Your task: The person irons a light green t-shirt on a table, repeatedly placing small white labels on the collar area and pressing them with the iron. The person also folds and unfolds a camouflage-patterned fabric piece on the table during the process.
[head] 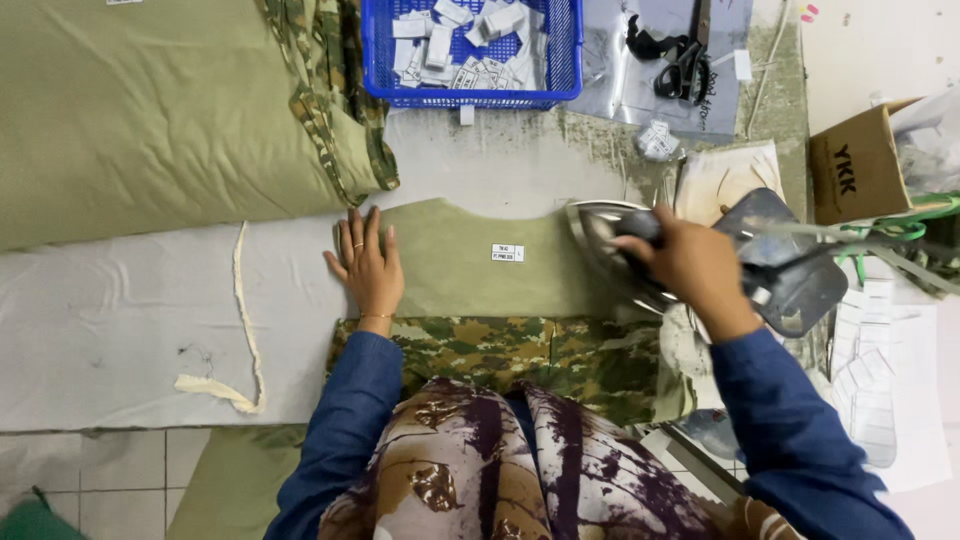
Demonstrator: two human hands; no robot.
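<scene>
White padded table (120, 310) — olive fabric piece (470, 270), blue basket (470, 60) — tiled floor (110, 470) below.

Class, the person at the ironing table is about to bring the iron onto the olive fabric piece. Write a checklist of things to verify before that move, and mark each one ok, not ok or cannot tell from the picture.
1. Right hand grips the iron by its handle: ok.
2. Left hand lies flat on the olive fabric piece, holding it down: ok.
3. Left hand is apart from the iron, at the piece's other end: ok.
4. Small white label lies on the fabric between hand and iron, in the iron's way: not ok.
5. Fabric lies smooth, without folds: ok.
6. Iron is hot: cannot tell.
</scene>
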